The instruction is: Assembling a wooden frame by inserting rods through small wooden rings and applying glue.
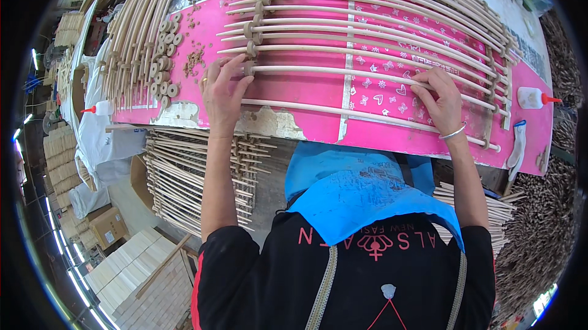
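1) The pale stick [331, 71] crosses over the pink desk [531, 137], long axis left to right
2) Left hand [222, 92] pinches the wooden ring [248, 68] at its left end
3) Right hand [440, 98], well apart, pinches its shaft

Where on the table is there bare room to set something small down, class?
Bare pink table lies between the rings and the left hand, below the crumbs; right of the glove, below the bottle; and in a strip between the nearest rod and the front edge. Rods crowd the middle and upper left.
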Demonstrator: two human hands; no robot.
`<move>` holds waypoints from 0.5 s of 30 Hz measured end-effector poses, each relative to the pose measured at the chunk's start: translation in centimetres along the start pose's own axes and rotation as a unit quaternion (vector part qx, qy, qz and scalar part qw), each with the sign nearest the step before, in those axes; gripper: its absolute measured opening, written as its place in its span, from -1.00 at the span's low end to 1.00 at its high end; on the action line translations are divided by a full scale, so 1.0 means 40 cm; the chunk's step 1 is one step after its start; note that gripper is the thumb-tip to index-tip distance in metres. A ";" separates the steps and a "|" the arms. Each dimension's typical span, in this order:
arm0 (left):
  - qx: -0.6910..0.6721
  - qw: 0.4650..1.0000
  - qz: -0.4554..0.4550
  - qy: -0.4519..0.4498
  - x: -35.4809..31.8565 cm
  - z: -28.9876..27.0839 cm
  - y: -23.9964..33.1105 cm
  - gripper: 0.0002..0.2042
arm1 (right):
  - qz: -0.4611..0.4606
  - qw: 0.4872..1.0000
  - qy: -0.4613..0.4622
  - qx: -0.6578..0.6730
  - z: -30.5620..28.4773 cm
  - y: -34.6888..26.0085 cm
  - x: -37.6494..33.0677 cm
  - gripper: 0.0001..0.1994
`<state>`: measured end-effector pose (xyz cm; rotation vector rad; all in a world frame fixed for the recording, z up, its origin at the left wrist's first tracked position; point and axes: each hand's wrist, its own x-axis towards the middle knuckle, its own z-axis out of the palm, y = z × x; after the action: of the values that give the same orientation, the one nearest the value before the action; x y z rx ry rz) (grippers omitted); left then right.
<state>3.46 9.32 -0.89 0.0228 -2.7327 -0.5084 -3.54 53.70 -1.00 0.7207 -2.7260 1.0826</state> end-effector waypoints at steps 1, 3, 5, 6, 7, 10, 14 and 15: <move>-0.001 1.000 0.001 -0.002 -0.001 0.000 -0.004 -0.54 | 0.002 1.000 0.000 0.000 0.000 0.001 -0.003 -0.82; 0.006 1.000 0.012 -0.017 -0.004 0.000 -0.010 -0.55 | 0.010 1.000 -0.008 0.009 0.000 0.004 -0.008 -0.82; 0.006 1.000 0.012 -0.026 -0.004 -0.007 -0.002 -0.56 | 0.006 1.000 -0.006 0.009 0.000 -0.001 -0.007 -0.82; 0.006 0.999 0.010 -0.033 -0.004 -0.009 0.001 -0.57 | -0.001 1.000 -0.004 0.008 0.001 -0.003 -0.008 -0.82; 0.006 0.999 0.011 -0.034 -0.004 -0.009 0.000 -0.57 | 0.000 1.000 -0.003 0.009 0.003 -0.001 -0.009 -0.82; -0.008 0.999 0.017 -0.029 -0.006 -0.010 -0.006 -0.60 | 0.015 1.000 -0.011 0.025 0.008 0.002 -0.013 -0.81; -0.031 0.999 0.001 -0.035 -0.005 -0.006 -0.002 -0.62 | 0.000 1.000 -0.010 0.009 -0.001 -0.002 -0.011 -0.81; -0.058 0.998 -0.009 -0.036 -0.002 -0.004 0.000 -0.63 | -0.011 1.000 -0.005 0.007 -0.006 -0.001 -0.011 -0.81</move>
<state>3.58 9.26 -0.77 -0.0015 -2.7704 -0.6842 -3.14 54.01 -0.92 0.7573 -2.7157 1.0973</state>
